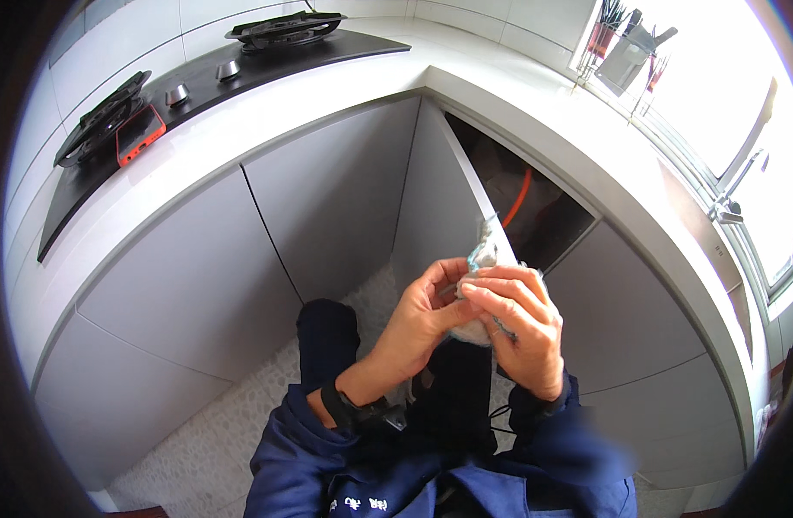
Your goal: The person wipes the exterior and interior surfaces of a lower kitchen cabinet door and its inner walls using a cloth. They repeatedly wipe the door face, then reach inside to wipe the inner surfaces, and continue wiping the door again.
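A crumpled off-white cloth (473,331) with teal edging is bunched between both hands, in front of the free edge of an open grey cabinet door (438,175). My left hand (429,311) pinches it from the left, with the thumb pointing right. From the right, my right hand (523,317) lays its fingers over the cloth and hides much of it. One end of the cloth sticks up above the fingers, by the door's edge. Whether it touches the door, I cannot tell.
An orange hose (518,197) shows inside the dark cabinet (545,207). Above runs a white countertop (396,71) with a black gas hob (202,110) and an orange-cased phone (140,136). A knife rack (623,61) and a faucet (727,210) stand by the window.
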The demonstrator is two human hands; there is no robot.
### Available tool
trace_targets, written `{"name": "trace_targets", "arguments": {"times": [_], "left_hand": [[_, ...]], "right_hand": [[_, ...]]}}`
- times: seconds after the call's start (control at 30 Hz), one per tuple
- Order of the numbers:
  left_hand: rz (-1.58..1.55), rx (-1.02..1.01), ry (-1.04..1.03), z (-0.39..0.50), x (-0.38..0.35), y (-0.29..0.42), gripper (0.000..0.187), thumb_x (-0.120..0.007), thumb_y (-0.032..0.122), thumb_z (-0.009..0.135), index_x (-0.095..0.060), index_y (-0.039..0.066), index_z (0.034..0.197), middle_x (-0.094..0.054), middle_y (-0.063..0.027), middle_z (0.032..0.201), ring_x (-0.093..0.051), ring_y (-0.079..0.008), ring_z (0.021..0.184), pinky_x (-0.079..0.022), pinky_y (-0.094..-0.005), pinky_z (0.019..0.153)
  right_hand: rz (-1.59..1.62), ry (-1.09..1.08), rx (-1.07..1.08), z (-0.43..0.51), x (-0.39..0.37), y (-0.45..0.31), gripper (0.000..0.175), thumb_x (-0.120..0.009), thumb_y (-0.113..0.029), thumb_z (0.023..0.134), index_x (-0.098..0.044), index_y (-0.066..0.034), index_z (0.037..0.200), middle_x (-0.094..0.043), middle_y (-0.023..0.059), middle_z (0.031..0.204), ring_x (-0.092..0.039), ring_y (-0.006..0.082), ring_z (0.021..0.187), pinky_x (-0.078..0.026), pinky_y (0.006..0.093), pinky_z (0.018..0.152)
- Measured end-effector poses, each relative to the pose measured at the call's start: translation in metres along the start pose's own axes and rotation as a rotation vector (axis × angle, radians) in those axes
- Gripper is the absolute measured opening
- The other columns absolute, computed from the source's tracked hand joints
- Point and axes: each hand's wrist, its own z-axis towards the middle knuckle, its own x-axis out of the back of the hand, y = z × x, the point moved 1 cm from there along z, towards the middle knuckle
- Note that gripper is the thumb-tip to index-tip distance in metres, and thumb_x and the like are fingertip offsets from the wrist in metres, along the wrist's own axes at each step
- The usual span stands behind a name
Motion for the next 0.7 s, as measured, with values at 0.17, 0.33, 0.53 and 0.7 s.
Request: {"name": "trace_targets", "arguments": {"times": [0.17,0.33,0.53,0.7], "left_hand": [[-0.300,0.345,-0.025,-0.002,0.009,-0.012,0.043,-0.064,0.026,0.093,-0.049,0.003,0.127,-0.055,-0.0074,0.117,-0.056,-0.0160,0.110,-0.048,-0.0337,0.093],[-0.363,0.453,-0.050,-0.024,0.019,-0.016,0.049,-0.063,0.032,0.093,-0.047,0.004,0.130,-0.054,-0.0072,0.123,-0.055,-0.0161,0.114,-0.047,-0.0353,0.096],[-0.329,0.503,0.012,-0.056,0.028,-0.003,0.054,-0.067,0.017,0.091,-0.042,0.001,0.135,-0.055,-0.0081,0.126,-0.054,-0.0170,0.118,-0.046,-0.0345,0.100],[0.176,0.411,-0.003,-0.080,0.023,0.022,0.054,-0.068,0.002,0.086,-0.045,0.001,0.135,-0.058,-0.0077,0.120,-0.057,-0.0157,0.110,-0.046,-0.0319,0.098]], "right_hand": [[0.174,-0.099,-0.033,-0.007,0.003,0.018,0.043,-0.070,0.007,0.066,-0.067,-0.0025,0.108,-0.067,0.0109,0.106,-0.062,0.0302,0.103,-0.051,0.0390,0.089],[0.086,-0.033,0.118,-0.029,-0.015,0.016,0.043,-0.070,0.003,0.065,-0.066,-0.0012,0.108,-0.065,0.0153,0.109,-0.062,0.0324,0.102,-0.053,0.0402,0.086],[0.091,0.032,-0.014,-0.044,-0.026,0.009,0.049,-0.077,0.002,0.057,-0.067,-0.0028,0.104,-0.063,0.0119,0.093,-0.062,0.0275,0.083,-0.053,0.0354,0.072],[0.393,-0.045,-0.191,-0.049,-0.030,-0.001,0.034,-0.076,0.002,0.060,-0.063,-0.0022,0.091,-0.056,0.0086,0.074,-0.057,0.0216,0.059,-0.044,0.0294,0.053]]}}
